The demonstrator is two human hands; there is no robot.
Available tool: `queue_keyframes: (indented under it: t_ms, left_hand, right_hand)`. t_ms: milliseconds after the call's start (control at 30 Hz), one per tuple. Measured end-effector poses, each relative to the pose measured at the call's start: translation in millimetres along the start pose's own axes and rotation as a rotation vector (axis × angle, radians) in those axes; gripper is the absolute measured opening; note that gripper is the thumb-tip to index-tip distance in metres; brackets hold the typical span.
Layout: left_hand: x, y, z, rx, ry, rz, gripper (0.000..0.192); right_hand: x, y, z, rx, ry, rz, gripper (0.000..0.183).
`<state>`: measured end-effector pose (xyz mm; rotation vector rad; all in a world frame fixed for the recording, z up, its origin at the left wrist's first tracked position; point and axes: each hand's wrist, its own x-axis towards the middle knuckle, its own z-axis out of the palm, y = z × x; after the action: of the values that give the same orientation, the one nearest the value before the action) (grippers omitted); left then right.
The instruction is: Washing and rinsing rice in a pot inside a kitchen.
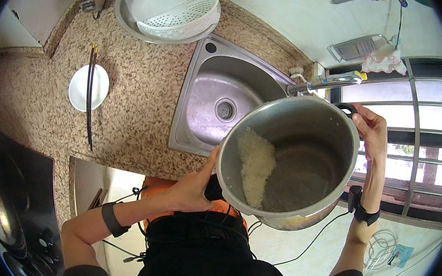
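Note:
A large metal pot [300, 158] is held up in front of me, tilted so that its inside faces the camera. Uncooked white rice [256, 168] lies in a heap against its left inner wall; the bare bottom shows beside it. My left hand [190, 189] grips the black handle [213, 188] on the left. On the far side, my right hand [370, 129] holds the small black loop handle [347, 110]. The pot's upper rim overlaps the near right part of the stainless steel sink [201, 100] and lies close to the faucet [331, 82].
On the granite counter [141, 94], a white bowl [76, 88] carries dark chopsticks [90, 94]. A metal basin [123, 13] with a white plastic colander [178, 26] stands behind the sink. A black stove [30, 188] is at left. Cables [315, 244] hang below; a barred window [416, 139] is right.

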<state>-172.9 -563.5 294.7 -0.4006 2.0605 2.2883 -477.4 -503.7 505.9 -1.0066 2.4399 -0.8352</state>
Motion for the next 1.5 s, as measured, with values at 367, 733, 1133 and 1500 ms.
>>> queue_keyframes:
  t_ms: [367,733,1133,1500]
  left_hand:
    - [3.2,29.0,-7.6,0.283,0.025,-0.106,0.108]
    - [15.8,34.4,-16.9,0.52,0.137,-0.159,0.104]
    - [48.5,43.9,-43.3,0.836,0.254,-0.141,0.1]
    - [91.3,49.5,-57.0,1.018,0.269,-0.151,0.096]
  right_hand:
    - [-28.4,55.5,-12.8,0.296,0.032,0.029,0.036]
    - [-24.5,107.1,8.6,0.57,0.014,0.129,0.032]
    - [13.4,173.8,51.4,0.829,-0.043,0.219,0.035]
    - [63.8,217.0,89.1,0.857,-0.033,0.331,0.047]
